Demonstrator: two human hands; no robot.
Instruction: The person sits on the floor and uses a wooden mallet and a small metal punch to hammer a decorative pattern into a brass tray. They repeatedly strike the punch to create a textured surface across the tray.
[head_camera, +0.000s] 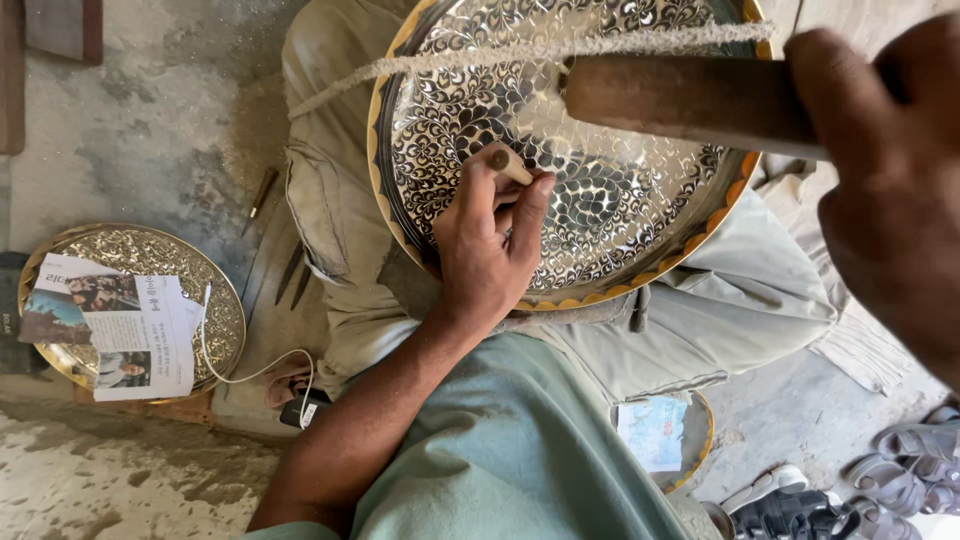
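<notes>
Two hands work over an engraved tray (600, 200) on the lap: left hand (490, 250) pinching a chisel (508, 163) mid-tray, right hand (880, 170) gripping a mallet (690, 100) near the rim.

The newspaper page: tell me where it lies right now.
In the head view, the newspaper page lies at the far left, spread over a round embossed brass tray on the floor, with a white cable curling just to its right.
</notes>
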